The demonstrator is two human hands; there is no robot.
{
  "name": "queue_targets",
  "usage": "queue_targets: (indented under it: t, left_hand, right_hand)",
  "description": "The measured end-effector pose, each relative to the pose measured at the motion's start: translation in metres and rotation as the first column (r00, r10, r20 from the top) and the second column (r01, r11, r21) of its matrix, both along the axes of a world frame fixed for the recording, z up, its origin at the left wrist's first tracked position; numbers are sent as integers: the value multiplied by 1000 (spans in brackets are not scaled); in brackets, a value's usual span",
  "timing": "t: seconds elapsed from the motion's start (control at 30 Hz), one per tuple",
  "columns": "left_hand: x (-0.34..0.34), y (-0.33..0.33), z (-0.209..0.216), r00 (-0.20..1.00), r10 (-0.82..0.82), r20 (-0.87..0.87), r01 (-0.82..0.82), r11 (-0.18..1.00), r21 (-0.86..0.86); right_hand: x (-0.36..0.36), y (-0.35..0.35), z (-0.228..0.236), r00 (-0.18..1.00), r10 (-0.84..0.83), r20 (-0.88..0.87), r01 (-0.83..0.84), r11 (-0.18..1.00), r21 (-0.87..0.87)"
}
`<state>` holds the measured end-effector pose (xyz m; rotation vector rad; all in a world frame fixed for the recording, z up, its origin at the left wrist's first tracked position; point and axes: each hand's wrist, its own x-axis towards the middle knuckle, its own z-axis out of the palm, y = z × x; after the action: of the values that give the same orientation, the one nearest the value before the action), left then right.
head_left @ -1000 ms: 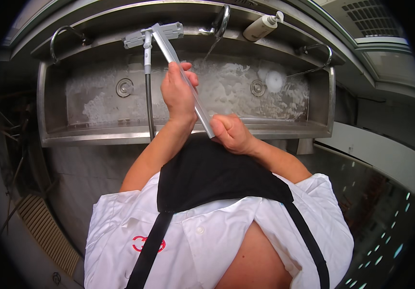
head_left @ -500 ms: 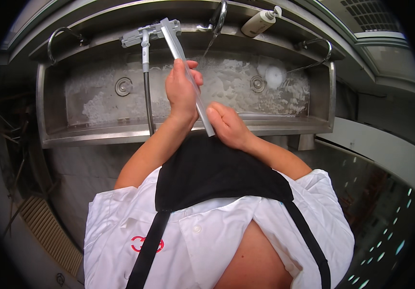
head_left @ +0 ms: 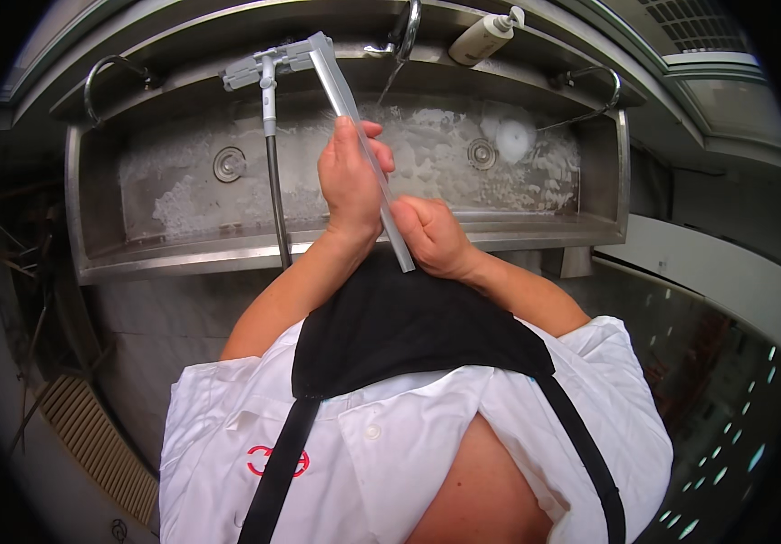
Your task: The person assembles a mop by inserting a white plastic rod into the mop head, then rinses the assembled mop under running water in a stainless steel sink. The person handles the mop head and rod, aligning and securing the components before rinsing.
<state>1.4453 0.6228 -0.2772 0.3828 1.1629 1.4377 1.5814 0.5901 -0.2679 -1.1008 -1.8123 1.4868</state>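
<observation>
The grey mop head (head_left: pixel 268 66) is resting beyond my left hand (head_left: pixel 351 177), which is gripping the pale strip (head_left: pixel 338 86), not yet put down. My right hand (head_left: pixel 433 238) is resting curled beside it; its grip I cannot tell. Foam (head_left: pixel 436 163) is lying ahead; leftward the sink (head_left: pixel 96 190) is leaving room, its front rim (head_left: pixel 182 256) near both wrists.

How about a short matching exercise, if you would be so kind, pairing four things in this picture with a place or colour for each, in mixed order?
Things:
1. Bar
2. Bottle
3. Apron
4. Pole

Places and colours:
A. Just right of the middle tap
B. Black, over the white shirt
C. Dark, below the grey head
D. In the left hand

Pairs: 1-D, 2-A, 3-B, 4-C
</observation>
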Motion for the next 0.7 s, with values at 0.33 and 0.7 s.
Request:
queue_targets:
  t: [0.33,0.7]
  left_hand:
    - [-8,0,2,998,56,12,-56,998,-4]
    - [-10,4,-11,989,-11,145,17,999,-41]
  right_hand:
    - [6,0,-3,988,151,-10,-152,986,-74]
    - [1,0,3,969,209,131,-207,978,-30]
